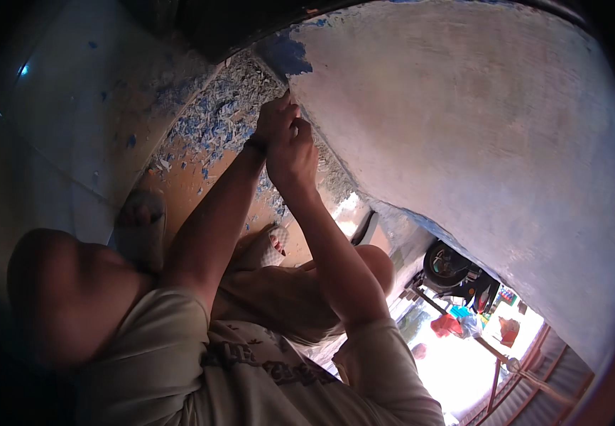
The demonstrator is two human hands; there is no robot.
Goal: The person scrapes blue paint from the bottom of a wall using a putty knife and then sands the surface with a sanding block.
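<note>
My left hand, with a dark band at its wrist, is closed at the foot of the pale wall. Right behind it, touching it, my right hand is closed too, its thumb and fingers drawn together. Whatever the two hands grip is hidden by the fingers. Just beyond them a patch of dark blue paint with a ragged edge remains on the wall. Paint flakes, grey and blue, lie thickly on the floor along the wall and beside my hands.
My slippered feet and bent knees are close below my arms. Glossy tiles with scattered blue chips spread to the left. A dark object stands at the far end. At lower right are a motorcycle wheel and a bright opening.
</note>
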